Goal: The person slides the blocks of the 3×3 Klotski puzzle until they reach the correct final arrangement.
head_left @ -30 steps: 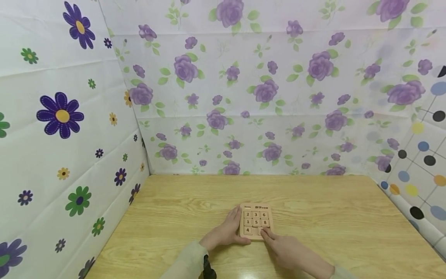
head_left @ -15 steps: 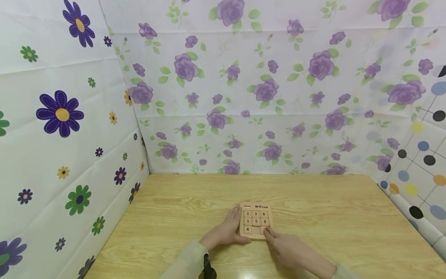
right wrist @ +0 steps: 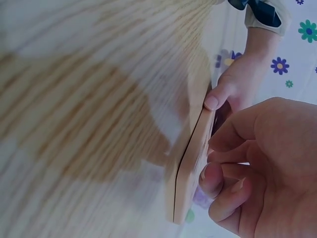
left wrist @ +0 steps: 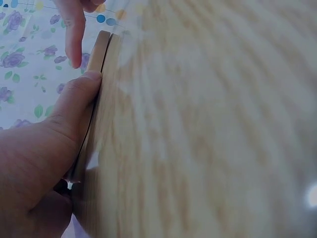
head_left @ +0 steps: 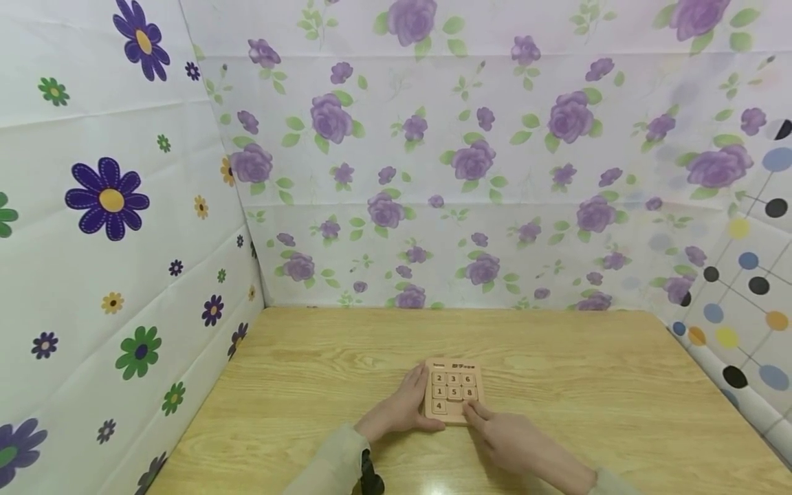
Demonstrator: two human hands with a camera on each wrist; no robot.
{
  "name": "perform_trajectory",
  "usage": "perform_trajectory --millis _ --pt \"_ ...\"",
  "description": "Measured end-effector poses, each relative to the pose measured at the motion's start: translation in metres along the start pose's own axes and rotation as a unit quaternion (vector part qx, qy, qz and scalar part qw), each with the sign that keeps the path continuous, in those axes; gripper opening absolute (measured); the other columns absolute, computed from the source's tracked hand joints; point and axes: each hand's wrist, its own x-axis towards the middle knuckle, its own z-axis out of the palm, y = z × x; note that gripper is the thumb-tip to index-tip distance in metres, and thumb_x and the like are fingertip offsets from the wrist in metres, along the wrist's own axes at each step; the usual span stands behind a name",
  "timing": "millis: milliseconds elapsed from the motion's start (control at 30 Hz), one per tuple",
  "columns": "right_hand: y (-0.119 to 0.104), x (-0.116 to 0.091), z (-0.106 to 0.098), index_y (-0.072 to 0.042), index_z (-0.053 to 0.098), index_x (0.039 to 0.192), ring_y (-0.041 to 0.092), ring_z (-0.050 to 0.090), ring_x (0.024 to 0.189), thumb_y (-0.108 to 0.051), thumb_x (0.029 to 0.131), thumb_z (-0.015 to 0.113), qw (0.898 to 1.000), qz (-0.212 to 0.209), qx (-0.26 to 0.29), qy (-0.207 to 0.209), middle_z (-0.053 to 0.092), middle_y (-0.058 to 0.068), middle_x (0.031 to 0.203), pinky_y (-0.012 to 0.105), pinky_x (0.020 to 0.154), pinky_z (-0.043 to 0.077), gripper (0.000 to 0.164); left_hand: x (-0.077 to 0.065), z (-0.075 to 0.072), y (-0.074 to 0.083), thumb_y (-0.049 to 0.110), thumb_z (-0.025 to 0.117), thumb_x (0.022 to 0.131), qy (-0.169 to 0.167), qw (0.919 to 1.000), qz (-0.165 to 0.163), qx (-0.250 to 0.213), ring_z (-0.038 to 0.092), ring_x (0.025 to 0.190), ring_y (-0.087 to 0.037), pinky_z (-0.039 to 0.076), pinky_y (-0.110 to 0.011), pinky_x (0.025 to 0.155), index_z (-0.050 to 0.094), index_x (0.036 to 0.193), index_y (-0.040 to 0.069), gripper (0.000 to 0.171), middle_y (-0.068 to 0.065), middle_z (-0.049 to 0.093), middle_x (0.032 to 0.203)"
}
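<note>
A wooden number slide puzzle (head_left: pixel 447 366) lies on the table in the head view. Its top row reads 2, 3, 6 and its middle row 1, 5, 8. Tile 4 (head_left: pixel 438 406) fills the bottom left corner, with a gap beside it. My left hand (head_left: pixel 405 404) holds the board's left side, the thumb along the near edge, as the left wrist view also shows. Fingertips of my right hand (head_left: pixel 510 438) rest on the bottom right of the board, covering that spot. In the right wrist view the right hand's other fingers (right wrist: pixel 228 201) are bent beside the board.
The wood-grain table (head_left: pixel 328 357) extends around the puzzle to the back and right. Flowered cloth (head_left: pixel 383 137) hangs behind it, with a daisy-print cloth (head_left: pixel 111 275) at left and a dotted cloth (head_left: pixel 751 302) at right. A black band (head_left: pixel 370 474) circles the left wrist.
The right fingertips and the tile beneath them shifted right to the bottom right corner, then the fingertips slid slightly back left. The left hand stays in place on the board.
</note>
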Motion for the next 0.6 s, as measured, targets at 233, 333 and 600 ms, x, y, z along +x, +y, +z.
perform_trajectory --millis 233,333,600 --pt "-0.004 0.006 0.006 -0.002 0.045 0.143 0.019 0.061 0.06 -0.021 0.098 0.051 1.0 -0.022 -0.004 0.004 0.048 0.021 0.144 0.029 0.06 0.057 0.049 0.0 0.001 -0.001 0.052 0.079 0.073 0.007 1.0 -0.003 0.001 0.013 0.149 -0.034 0.022 -0.044 0.122 0.008 0.152 -0.008 0.122 -0.025 0.009 0.16" --pt "-0.005 0.009 0.01 -0.002 0.044 0.143 0.025 0.067 0.074 -0.024 0.099 0.049 0.999 -0.029 -0.015 0.004 0.049 0.02 0.144 0.034 0.068 0.06 0.05 0.0 0.001 0.0 0.053 0.079 0.072 0.008 0.9999 -0.005 0.006 0.014 0.149 -0.034 0.021 -0.044 0.122 0.009 0.152 -0.008 0.122 -0.024 0.01 0.16" --pt "-0.009 0.017 0.017 -0.004 0.039 0.147 0.013 0.051 0.051 -0.025 0.1 0.045 0.999 -0.036 0.008 0.011 0.044 0.019 0.148 0.026 0.051 0.052 0.052 -0.001 0.0 0.002 0.056 0.078 0.071 0.015 0.9997 0.003 0.019 0.016 0.148 -0.036 0.024 -0.044 0.121 0.011 0.151 -0.009 0.123 -0.026 0.011 0.159"
